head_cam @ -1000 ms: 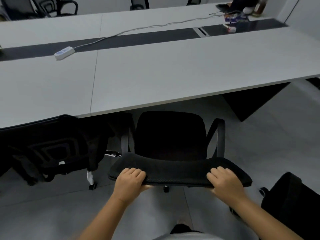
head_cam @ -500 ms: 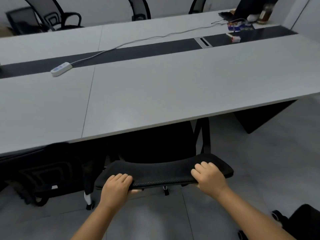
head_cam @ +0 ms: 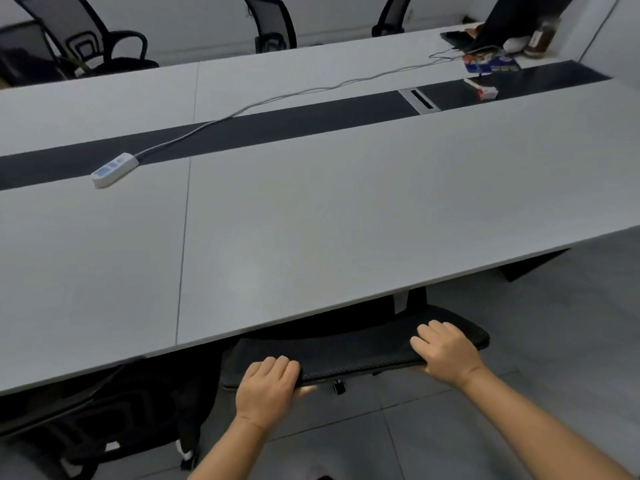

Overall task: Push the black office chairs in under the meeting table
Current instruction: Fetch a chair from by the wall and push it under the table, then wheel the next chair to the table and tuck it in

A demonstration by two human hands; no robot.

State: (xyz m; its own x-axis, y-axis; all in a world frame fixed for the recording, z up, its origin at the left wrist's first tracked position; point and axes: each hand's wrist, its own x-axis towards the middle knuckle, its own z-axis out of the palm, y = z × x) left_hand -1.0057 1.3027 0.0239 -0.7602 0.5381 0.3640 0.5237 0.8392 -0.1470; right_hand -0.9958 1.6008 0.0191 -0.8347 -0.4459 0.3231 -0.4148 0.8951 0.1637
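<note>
A black office chair [head_cam: 356, 348] stands at the near edge of the long grey meeting table [head_cam: 311, 216]. Its seat is hidden under the tabletop; only the top of the backrest and part of one armrest show. My left hand [head_cam: 268, 386] grips the left end of the backrest's top, fingers over it and thumb beneath. My right hand [head_cam: 446, 351] grips the right end the same way. A second black chair [head_cam: 104, 417] sits to the left, its backrest against the table's edge.
On the table lie a white power strip [head_cam: 114, 169] with its cable, and clutter with a bottle [head_cam: 540, 38] at the far right corner. Three black chairs [head_cam: 100, 43] stand along the far side. Grey tiled floor [head_cam: 554, 341] lies to my right.
The chair has rolled forward under the table with both hands on its backrest; its seat and armrests, visible a second ago, are now mostly hidden. I have stepped closer.
</note>
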